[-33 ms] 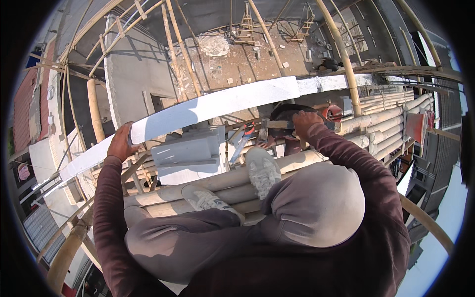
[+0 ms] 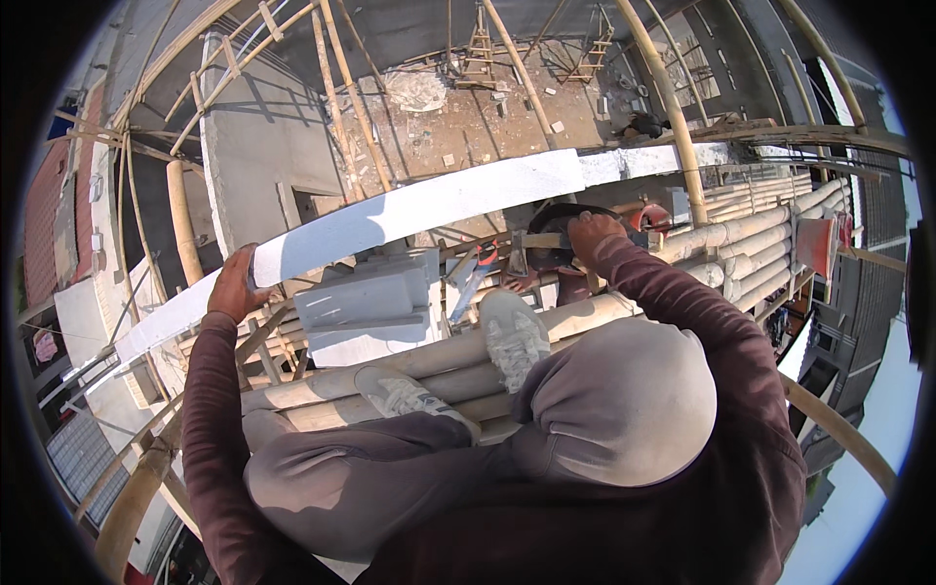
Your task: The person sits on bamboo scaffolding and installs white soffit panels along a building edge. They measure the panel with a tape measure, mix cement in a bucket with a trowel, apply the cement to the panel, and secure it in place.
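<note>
A long white block wall [image 2: 429, 210] curves across in front of me. My left hand [image 2: 237, 285] is closed over its upper edge at the left, thumb on the near side. My right hand [image 2: 595, 237] wraps around the handle of a wooden-handled tool [image 2: 547, 241]. Its flat metal head [image 2: 518, 257], hatchet-like in shape, points left on the near side of the wall, apart from it. Below the head lies a handsaw [image 2: 471, 290] with an orange and black handle. Grey blocks [image 2: 363, 300] are stacked between the wall and my feet.
My shoes [image 2: 514, 336] rest on bamboo poles [image 2: 448, 356] laid side by side. Beyond my right hand are a dark basin [image 2: 565, 211] and red buckets [image 2: 815, 244]. Upright bamboo [image 2: 673, 107] rises past the wall. A littered floor [image 2: 468, 127] lies far below.
The whole view has shifted very slightly. My right hand and the tool sit a touch further left in it; both hands keep their hold.
</note>
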